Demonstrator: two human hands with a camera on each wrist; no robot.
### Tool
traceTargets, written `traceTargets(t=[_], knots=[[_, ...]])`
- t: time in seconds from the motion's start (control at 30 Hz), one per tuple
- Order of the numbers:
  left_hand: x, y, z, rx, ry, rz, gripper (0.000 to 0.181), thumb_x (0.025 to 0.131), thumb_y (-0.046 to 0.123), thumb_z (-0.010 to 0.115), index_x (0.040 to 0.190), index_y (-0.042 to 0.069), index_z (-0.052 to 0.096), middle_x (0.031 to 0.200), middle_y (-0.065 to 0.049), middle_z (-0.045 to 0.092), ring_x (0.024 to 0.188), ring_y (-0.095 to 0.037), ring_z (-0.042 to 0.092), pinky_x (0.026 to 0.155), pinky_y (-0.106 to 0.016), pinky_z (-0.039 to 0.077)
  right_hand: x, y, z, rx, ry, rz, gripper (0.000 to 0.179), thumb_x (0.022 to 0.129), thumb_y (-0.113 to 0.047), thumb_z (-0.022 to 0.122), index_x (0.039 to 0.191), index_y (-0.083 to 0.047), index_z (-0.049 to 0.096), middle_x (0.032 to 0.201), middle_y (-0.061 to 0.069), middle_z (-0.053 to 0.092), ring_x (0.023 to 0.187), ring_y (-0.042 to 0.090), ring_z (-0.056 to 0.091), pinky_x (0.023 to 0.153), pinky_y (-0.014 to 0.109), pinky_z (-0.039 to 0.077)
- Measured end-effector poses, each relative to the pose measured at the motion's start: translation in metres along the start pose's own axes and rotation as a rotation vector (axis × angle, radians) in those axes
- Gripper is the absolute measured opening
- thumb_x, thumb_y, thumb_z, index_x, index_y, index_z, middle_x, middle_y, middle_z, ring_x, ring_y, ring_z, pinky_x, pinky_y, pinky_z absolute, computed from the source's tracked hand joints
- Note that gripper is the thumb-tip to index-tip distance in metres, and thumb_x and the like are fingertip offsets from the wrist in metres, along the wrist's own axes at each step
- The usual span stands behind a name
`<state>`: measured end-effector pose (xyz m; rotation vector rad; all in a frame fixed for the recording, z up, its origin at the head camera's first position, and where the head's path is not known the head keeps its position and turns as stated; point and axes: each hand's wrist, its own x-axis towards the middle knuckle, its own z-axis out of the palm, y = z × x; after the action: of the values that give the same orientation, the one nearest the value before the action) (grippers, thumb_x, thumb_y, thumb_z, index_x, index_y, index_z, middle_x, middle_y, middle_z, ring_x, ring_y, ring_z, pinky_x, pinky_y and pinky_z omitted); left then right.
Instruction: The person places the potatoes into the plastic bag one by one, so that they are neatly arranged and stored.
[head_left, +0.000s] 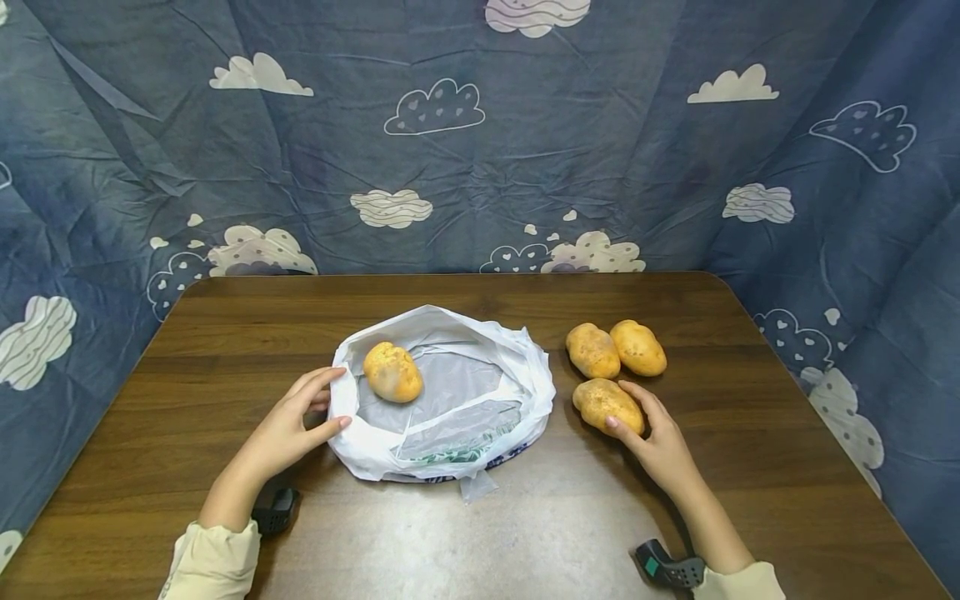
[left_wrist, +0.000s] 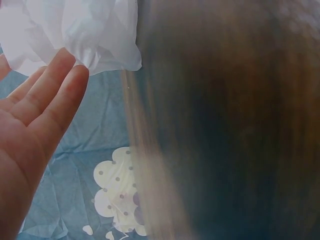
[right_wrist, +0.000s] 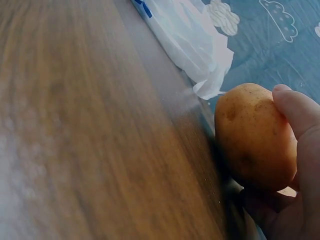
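A white plastic bag [head_left: 525,350] lies with its mouth spread wide, and one potato [head_left: 393,372] sits inside near its left side. My left hand [head_left: 296,417] is at the bag's left rim, thumb and index fingertip apart on the plastic. In the left wrist view, the fingers [left_wrist: 60,95] look nearly straight against the bag [left_wrist: 100,35]. To the right of the bag, my right hand [head_left: 660,442] grips a potato [head_left: 603,402] between thumb and fingers. The right wrist view shows that potato [right_wrist: 255,135] close up, with the thumb over its side.
Two more potatoes, one [head_left: 592,350] beside the other [head_left: 638,347], lie just behind the gripped one. All this is on a brown wooden table [head_left: 450,542]. A blue cloth with cloud prints [head_left: 450,183] hangs behind the table. Each wrist wears a black camera device [head_left: 667,567].
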<state>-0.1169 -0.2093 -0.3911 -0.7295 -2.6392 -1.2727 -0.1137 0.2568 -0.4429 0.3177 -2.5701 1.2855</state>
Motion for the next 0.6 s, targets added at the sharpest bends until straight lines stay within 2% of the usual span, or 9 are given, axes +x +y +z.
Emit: traceTargets(t=[0.1, 0.23, 0.33, 0.47, 0.6], knots=[[0.001, 0.007, -0.002, 0.002, -0.002, -0.002, 0.057, 0.075, -0.007, 0.067, 0.124, -0.013, 0.04, 0.122, -0.029, 0.039, 0.096, -0.038, 0.055, 0.081, -0.047, 0.046, -0.001, -0.012, -0.001, 0.008, 0.012, -0.006, 0.052, 0.08, -0.003, 0.066, 0.127, 0.001, 0.044, 0.123, 0.02, 0.047, 0.111, 0.031, 0.041, 0.087, 0.008, 0.029], [0.001, 0.009, -0.002, 0.006, -0.002, -0.001, 0.056, 0.075, -0.008, 0.067, 0.124, -0.013, 0.04, 0.122, -0.029, 0.039, 0.095, -0.038, 0.055, 0.081, -0.047, 0.046, -0.002, -0.027, -0.001, 0.006, 0.04, -0.004, 0.049, 0.079, 0.0, 0.066, 0.123, 0.006, 0.045, 0.119, 0.023, 0.048, 0.109, 0.033, 0.043, 0.085, 0.006, 0.03], [0.001, 0.007, -0.002, 0.003, -0.001, -0.001, 0.057, 0.075, -0.007, 0.067, 0.125, -0.012, 0.04, 0.122, -0.028, 0.039, 0.095, -0.038, 0.055, 0.081, -0.047, 0.046, -0.002, -0.031, -0.001, 0.005, 0.063, 0.003, 0.048, 0.079, 0.0, 0.067, 0.122, 0.006, 0.047, 0.118, 0.022, 0.049, 0.108, 0.032, 0.044, 0.085, 0.005, 0.031], [0.001, 0.006, -0.002, -0.001, 0.0, -0.004, 0.057, 0.075, -0.007, 0.067, 0.125, -0.012, 0.04, 0.122, -0.028, 0.038, 0.095, -0.038, 0.055, 0.081, -0.047, 0.046, -0.002, -0.031, -0.001, 0.005, 0.088, 0.003, 0.047, 0.078, 0.0, 0.067, 0.121, 0.006, 0.047, 0.118, 0.02, 0.05, 0.106, 0.025, 0.045, 0.084, 0.005, 0.032], [0.001, 0.006, -0.002, -0.005, 0.0, -0.006, 0.057, 0.075, -0.007, 0.067, 0.125, -0.012, 0.04, 0.122, -0.029, 0.038, 0.095, -0.038, 0.055, 0.081, -0.047, 0.046, -0.002, -0.032, 0.001, 0.01, 0.108, -0.008, 0.048, 0.078, 0.001, 0.067, 0.121, 0.006, 0.048, 0.118, 0.02, 0.05, 0.105, 0.026, 0.045, 0.085, 0.006, 0.032]])
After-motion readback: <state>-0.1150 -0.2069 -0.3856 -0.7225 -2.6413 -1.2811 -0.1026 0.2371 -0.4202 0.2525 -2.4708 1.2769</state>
